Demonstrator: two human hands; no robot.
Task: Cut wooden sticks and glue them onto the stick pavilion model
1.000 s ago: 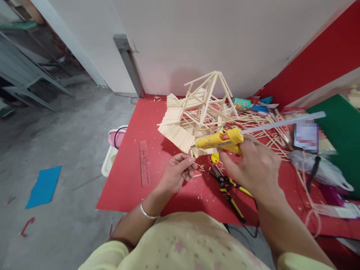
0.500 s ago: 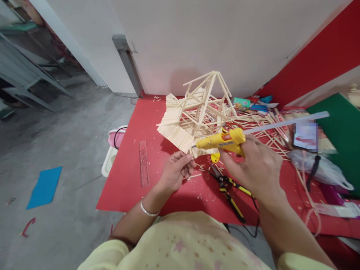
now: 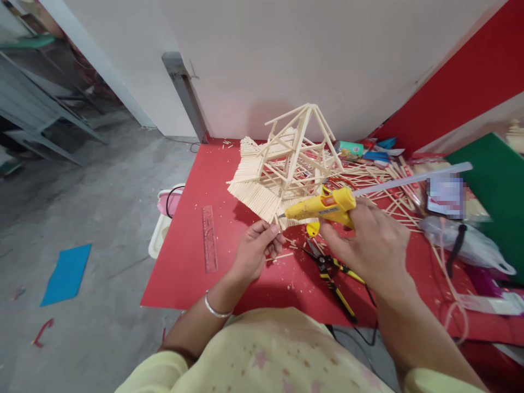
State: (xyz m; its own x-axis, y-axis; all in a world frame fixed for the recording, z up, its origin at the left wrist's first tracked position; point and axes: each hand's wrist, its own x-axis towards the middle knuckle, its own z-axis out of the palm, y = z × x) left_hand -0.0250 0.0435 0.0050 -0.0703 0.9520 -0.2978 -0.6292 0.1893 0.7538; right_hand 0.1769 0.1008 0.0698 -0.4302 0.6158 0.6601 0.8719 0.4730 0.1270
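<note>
A model house frame [image 3: 298, 147] built from thin wooden sticks stands on the red table, with slatted panels [image 3: 256, 197] spreading round its base. At the panels' near corner my left hand [image 3: 258, 245] is closed, thumb and fingers pinching a short wooden stick [image 3: 277, 220]. My right hand [image 3: 370, 245] grips a yellow hot glue gun [image 3: 323, 207], a long clear glue stick [image 3: 413, 179] jutting from its back. The gun's nozzle points left, right by the pinched stick and the panel corner; whether it touches cannot be made out.
Yellow-and-black cutting pliers [image 3: 331, 275] lie below the model, among stick scraps. A clear ruler [image 3: 209, 238] lies to the left. Loose sticks [image 3: 393, 191], a plastic bag [image 3: 470, 248] and a phone [image 3: 446, 196] crowd the right. The wall [image 3: 286, 49] stands close behind.
The whole view has shifted very slightly. Both hands keep their grips, and the glue gun stays at the panel corner almost unmoved.
</note>
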